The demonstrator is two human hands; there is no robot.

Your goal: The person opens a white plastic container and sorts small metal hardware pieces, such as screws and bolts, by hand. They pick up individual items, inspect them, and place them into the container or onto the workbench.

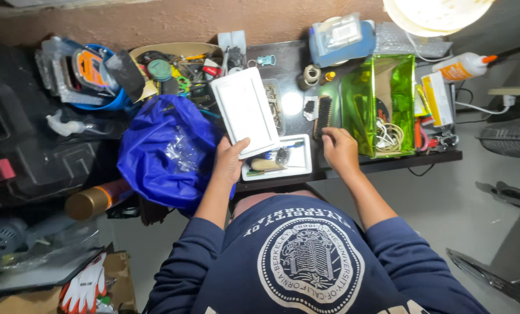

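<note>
There is one camera only, worn on the person's head, so no second view shares the scene. It looks almost straight down and slightly back toward the body: the person's own chest and sleeves fill the bottom of the frame, with the shirt print reading upside down. The wall runs along the top edge, so the view faces forward over the dark surface [353,166] toward it. It sits close, about at arm's reach, with both forearms running up from the bottom edge to the left hand [230,161] and right hand [340,150] near the centre. The wide lens also takes in the floor on the right and clutter on the left.
</note>
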